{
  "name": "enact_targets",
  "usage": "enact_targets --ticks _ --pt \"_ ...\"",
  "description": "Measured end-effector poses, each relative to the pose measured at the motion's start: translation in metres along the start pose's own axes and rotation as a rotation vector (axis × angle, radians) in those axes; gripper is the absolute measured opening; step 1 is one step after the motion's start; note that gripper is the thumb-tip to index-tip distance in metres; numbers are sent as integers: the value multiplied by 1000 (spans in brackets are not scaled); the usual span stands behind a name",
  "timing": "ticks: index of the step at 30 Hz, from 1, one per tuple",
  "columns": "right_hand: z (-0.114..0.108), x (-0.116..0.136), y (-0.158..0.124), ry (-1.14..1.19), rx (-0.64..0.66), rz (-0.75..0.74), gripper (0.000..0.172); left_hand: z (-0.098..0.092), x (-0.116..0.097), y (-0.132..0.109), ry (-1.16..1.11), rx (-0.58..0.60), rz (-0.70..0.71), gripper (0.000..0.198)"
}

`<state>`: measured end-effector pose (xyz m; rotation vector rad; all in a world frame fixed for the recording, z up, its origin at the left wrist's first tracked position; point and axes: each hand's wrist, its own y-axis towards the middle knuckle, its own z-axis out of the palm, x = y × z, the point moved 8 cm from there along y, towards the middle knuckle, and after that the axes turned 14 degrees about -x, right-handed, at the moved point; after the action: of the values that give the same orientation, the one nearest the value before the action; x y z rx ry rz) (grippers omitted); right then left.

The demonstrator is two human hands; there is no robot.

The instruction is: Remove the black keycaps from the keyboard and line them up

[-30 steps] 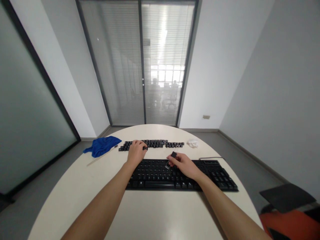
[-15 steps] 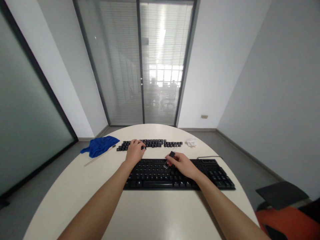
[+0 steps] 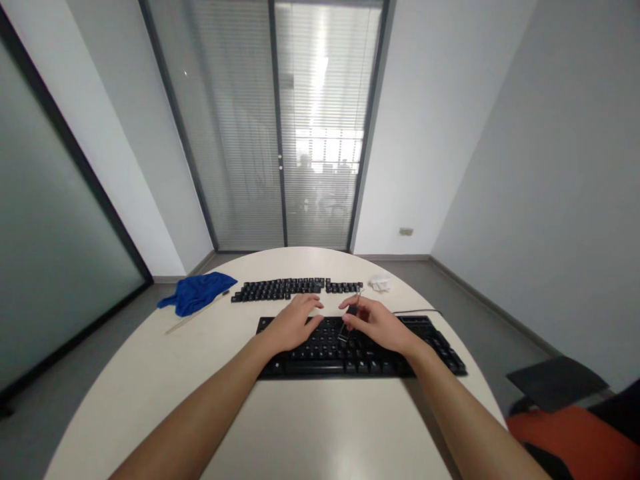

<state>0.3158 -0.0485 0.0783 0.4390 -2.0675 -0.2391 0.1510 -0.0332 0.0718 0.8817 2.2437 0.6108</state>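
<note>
A black keyboard point(image 3: 320, 367) lies across the table in front of me, many of its keycaps gone in the upper rows. My left hand point(image 3: 297, 323) hovers over its left-middle part, fingers apart and holding nothing that I can see. Between the fingers of my right hand point(image 3: 373, 320) is a keycap puller point(image 3: 351, 311), a small black handle with thin wire loops. Its lower wire end points down at the keys. Beyond the keyboard, loose black keycaps point(image 3: 267, 289) stand in rows, with a smaller group of keycaps point(image 3: 344, 287) to their right.
On the left lie a blue cloth point(image 3: 200, 293) and a thin brush point(image 3: 197, 312) with a pale handle. A crumpled white tissue point(image 3: 380, 283) rests at the back right. The keyboard's cable point(image 3: 417, 311) runs behind it. An orange and black chair point(image 3: 575, 433) stands to the right of the round table point(image 3: 310, 427).
My left hand has moved from the loose keycap rows back and right to above the keyboard. My right hand, holding the puller, has shifted slightly right, and the puller has turned.
</note>
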Motion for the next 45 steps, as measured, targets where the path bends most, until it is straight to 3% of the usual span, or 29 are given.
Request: enact_targets --ticks 3,5,16,26,34,39,45 --pt "1 4 -2 -22 37 -23 28 14 -23 -11 -83 101 87 29" --pt "2 7 -4 -39 54 -36 26 17 -26 -14 -99 119 95 28" --pt "8 17 -7 -93 141 -104 25 14 -26 -13 -139 82 75 20" --pt "11 20 -8 -111 139 -140 27 13 -29 -12 -143 93 90 20" --pt "7 8 -5 -295 78 -125 43 14 -28 -12 -147 101 82 22" --pt "11 2 -7 -191 156 -42 48 14 -28 -12 -158 116 70 25" --pt "11 1 -8 -136 137 -21 48 14 -28 -12 -173 112 66 25"
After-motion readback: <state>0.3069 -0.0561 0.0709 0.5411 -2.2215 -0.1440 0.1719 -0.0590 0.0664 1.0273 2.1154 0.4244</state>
